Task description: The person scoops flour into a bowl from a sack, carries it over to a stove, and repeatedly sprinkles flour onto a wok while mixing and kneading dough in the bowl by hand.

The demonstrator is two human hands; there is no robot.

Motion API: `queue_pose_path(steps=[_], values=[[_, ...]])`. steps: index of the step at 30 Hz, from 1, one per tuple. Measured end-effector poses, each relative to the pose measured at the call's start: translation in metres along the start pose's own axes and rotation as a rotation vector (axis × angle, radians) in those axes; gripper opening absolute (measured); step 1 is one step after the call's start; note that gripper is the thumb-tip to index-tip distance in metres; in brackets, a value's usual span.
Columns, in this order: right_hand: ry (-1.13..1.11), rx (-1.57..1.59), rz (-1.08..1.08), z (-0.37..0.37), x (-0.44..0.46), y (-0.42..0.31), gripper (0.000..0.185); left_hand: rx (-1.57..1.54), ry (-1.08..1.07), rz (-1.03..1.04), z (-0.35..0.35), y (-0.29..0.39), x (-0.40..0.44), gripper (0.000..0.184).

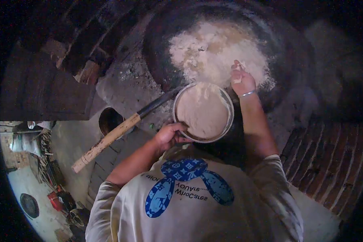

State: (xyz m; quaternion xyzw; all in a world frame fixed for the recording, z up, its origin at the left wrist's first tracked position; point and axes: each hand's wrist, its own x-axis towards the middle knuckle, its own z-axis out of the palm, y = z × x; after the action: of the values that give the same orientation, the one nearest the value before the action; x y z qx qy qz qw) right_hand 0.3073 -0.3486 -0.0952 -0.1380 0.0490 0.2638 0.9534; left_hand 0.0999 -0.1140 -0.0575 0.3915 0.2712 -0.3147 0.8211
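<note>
My left hand (171, 136) grips the near left rim of a round metal bowl (231, 115), thumb on top of the edge. Pale flour (203, 111) fills much of the bowl. Beyond it lies a wide, dark wok (157, 56), with a broad heap of whitish flour (213, 50) spread inside, tan in places. Over the near right side of that heap is my right hand (243, 80), a bracelet on its wrist. Its fingers are curled, with white flour on and between them. A long tool with a wooden handle (109, 141) reaches under the bowl, its far end hidden.
Stacked bricks (88, 70) rise at the upper left, and a brick surface (326, 165) lies to the right. A dark round opening or pot (111, 121) is behind the tool handle. White sacks (24, 144) and a bundle of sticks (48, 165) stand at far left.
</note>
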Motion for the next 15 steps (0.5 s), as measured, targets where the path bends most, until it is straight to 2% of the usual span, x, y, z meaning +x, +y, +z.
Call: queue_pose_path(steps=[1,3,4,6,7,9,13,15], values=[[-0.001,0.001,-0.002,-0.007,0.003,-0.007,0.024,-0.026,-0.002,0.001,-0.003,-0.003,0.004,0.033],[-0.210,-0.172,0.159,0.003,0.003,-0.010,0.024,-0.050,-0.004,0.002,-0.001,-0.002,0.004,0.033],[-0.211,-0.171,0.157,0.009,0.006,-0.009,0.024,-0.038,0.016,0.003,0.001,0.000,0.004,0.034],[0.379,-0.161,-0.034,0.049,0.009,0.005,0.022,-0.036,0.038,0.003,0.001,0.001,0.001,0.035],[0.381,-0.163,-0.030,0.057,0.011,0.008,0.022,0.025,0.047,-0.029,-0.001,0.000,0.000,0.033],[0.153,-0.341,-0.102,0.065,0.021,0.013,0.022,0.083,0.058,-0.061,-0.006,-0.002,0.000,0.033],[0.196,-0.330,-0.105,0.031,0.062,-0.012,0.026,0.054,-0.031,0.000,-0.015,-0.004,0.004,0.028],[0.295,-0.711,-0.096,0.056,0.060,-0.012,0.032,0.014,-0.043,0.006,-0.020,-0.002,0.004,0.026]])
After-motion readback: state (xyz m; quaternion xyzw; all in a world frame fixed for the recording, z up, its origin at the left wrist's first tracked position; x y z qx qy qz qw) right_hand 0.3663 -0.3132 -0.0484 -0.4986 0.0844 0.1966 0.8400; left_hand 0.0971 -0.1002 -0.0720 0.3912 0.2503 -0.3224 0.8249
